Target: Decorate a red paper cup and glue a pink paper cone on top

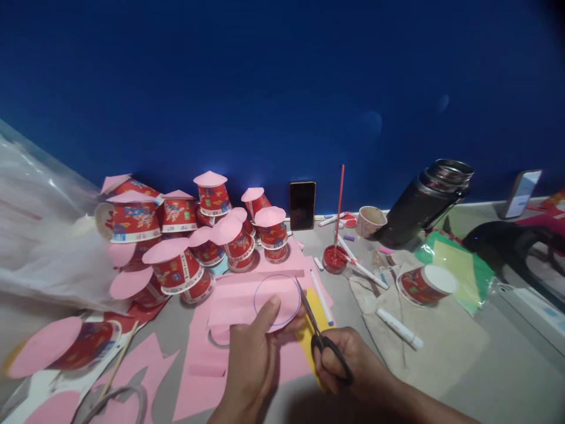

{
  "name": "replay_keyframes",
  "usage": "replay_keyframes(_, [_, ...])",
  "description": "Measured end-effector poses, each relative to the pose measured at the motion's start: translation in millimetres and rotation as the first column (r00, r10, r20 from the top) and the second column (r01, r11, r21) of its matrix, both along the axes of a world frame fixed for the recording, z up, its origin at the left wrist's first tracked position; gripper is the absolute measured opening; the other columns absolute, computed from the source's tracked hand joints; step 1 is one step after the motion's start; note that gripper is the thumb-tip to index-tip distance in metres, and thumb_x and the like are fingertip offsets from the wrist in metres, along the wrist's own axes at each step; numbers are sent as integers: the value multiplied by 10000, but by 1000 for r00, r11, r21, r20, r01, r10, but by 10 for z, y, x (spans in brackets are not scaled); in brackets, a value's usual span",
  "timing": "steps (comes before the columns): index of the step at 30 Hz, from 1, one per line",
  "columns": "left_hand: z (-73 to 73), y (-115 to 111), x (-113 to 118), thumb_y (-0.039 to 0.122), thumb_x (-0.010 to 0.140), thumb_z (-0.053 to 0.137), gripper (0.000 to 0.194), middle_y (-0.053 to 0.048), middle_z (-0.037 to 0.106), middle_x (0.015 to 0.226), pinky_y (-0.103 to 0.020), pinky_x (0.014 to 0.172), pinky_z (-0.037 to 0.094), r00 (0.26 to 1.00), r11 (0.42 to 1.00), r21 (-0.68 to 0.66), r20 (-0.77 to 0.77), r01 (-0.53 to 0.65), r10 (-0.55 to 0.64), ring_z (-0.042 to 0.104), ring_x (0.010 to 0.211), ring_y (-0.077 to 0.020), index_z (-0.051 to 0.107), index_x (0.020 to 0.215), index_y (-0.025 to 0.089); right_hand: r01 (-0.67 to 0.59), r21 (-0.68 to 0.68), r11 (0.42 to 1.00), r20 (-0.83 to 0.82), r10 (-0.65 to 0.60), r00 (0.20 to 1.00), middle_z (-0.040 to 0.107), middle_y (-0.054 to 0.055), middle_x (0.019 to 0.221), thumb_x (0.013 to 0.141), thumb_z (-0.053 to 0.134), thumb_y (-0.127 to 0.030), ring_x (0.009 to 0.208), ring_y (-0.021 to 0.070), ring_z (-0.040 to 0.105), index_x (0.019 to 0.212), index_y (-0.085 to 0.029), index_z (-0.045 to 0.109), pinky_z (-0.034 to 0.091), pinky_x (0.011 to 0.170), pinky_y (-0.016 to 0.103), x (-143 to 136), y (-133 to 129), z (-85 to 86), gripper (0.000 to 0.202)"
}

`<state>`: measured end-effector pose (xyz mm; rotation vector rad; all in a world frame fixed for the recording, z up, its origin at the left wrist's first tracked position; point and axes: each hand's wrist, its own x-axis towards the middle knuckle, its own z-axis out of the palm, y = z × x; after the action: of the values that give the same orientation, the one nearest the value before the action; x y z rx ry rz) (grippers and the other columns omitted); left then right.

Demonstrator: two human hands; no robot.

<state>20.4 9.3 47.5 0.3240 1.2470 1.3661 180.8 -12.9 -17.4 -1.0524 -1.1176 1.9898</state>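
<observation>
My left hand (253, 350) holds a piece of pink paper (238, 300), thumb on top and fingers beneath it. A blue circle outline is drawn on this paper. In my right hand (348, 359) are black-handled scissors (314, 318), their blades pointing up and left, at the right edge of the paper near the circle. More pink sheets (198, 391) lie under my left hand. A yellow strip (305, 338) and a blue-capped marker (322, 297) lie beside the scissors.
Several red cups (174, 274) with pink cone tops stand at the left and centre. A phone (302, 205) leans against the blue wall. Farther right are a red paint dish (334, 259), a black flask (412, 206), a red cup (417, 287) on cloth and a white marker (399, 328).
</observation>
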Motion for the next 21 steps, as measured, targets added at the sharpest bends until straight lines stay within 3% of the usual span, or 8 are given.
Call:
replay_keyframes(6, [1,10,-19,217,580,910,254,-139,819,819,-398,687,697,1000,1000,16,-2,-7,7,807,764,-327,813,769,78,0,29,1000,6,0,1000,503,-38,431,747,670,-404,427,70,370,536,-190,545,262,485,242,9,-11,3,325])
replay_keyframes(15, [82,15,-90,295,637,897,290,-171,802,771,-463,654,688,997,996,56,-38,68,-66,794,704,-353,807,771,53,-6,24,1000,5,6,1000,508,-27,434,738,638,-342,443,77,387,526,-180,567,254,487,239,19,-38,-61,276])
replay_keyframes(21, [45,17,-119,319,569,942,344,-154,786,717,-484,651,689,999,1000,4,-49,-17,17,782,674,-341,788,729,57,-43,44,998,71,39,997,481,-31,418,746,643,-432,432,81,360,503,-205,517,245,474,246,27,-24,14,356])
